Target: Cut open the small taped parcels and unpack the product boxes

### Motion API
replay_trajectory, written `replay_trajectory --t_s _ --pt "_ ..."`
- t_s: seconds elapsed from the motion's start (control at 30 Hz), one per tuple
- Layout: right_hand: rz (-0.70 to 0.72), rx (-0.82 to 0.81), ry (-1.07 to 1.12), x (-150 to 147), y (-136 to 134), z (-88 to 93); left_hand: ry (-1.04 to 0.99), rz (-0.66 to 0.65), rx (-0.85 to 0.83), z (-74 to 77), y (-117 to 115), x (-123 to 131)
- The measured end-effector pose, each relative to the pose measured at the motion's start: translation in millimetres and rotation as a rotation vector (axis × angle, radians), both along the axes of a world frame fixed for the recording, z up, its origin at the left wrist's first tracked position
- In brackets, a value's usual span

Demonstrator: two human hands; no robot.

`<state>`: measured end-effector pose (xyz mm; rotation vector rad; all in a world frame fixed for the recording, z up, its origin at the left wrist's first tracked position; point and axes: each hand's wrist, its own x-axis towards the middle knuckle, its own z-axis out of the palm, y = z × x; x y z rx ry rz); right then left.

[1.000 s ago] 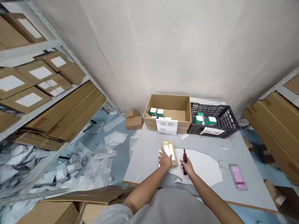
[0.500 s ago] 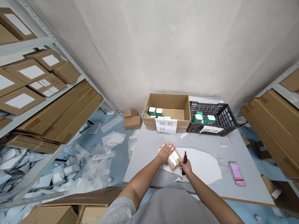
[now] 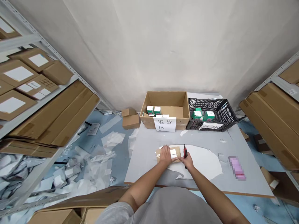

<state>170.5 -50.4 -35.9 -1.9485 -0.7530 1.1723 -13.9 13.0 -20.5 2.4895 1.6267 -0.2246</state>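
A small flat cardboard parcel (image 3: 174,152) with a white label lies crosswise on the grey table (image 3: 149,146). My left hand (image 3: 165,156) rests flat on its left half, fingers spread. My right hand (image 3: 187,161) is closed around a red and black utility knife (image 3: 185,151) at the parcel's right end, its tip pointing away from me. A white sheet (image 3: 203,163) lies under the parcel and both hands.
At the table's back stand an open cardboard box (image 3: 166,107) with a paper sign and small green-white boxes, and a black plastic crate (image 3: 211,113) with similar boxes. A pink object (image 3: 237,168) lies at the right. Shelves of cartons flank both sides; paper scraps litter the floor at the left.
The parcel has been turned from lengthwise to crosswise under my left hand. My right hand has brought the knife up against the parcel's right end.
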Motion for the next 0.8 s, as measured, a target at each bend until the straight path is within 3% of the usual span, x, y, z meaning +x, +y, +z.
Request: replay_trajectory --t_s 0.1,0.27,0.53,0.8 --pt "-0.035 -0.060 0.060 -5.9 -8.0 -4.2 -0.094 -0.051 0.050 6.6 7.5 -3.7" --pt "-0.045 -0.095 0.010 -8.8 2.6 -4.4 -0.186 -0.170 0.060 11.7 23.5 -3.7" --pt "-0.034 -0.088 -0.063 -5.7 12.6 -2.0 -0.044 -0.354 -0.002 4.2 41.1 10.8" --pt "-0.018 -0.045 -0.014 -8.4 10.1 -0.6 -0.106 -0.317 0.021 -8.7 35.2 17.1"
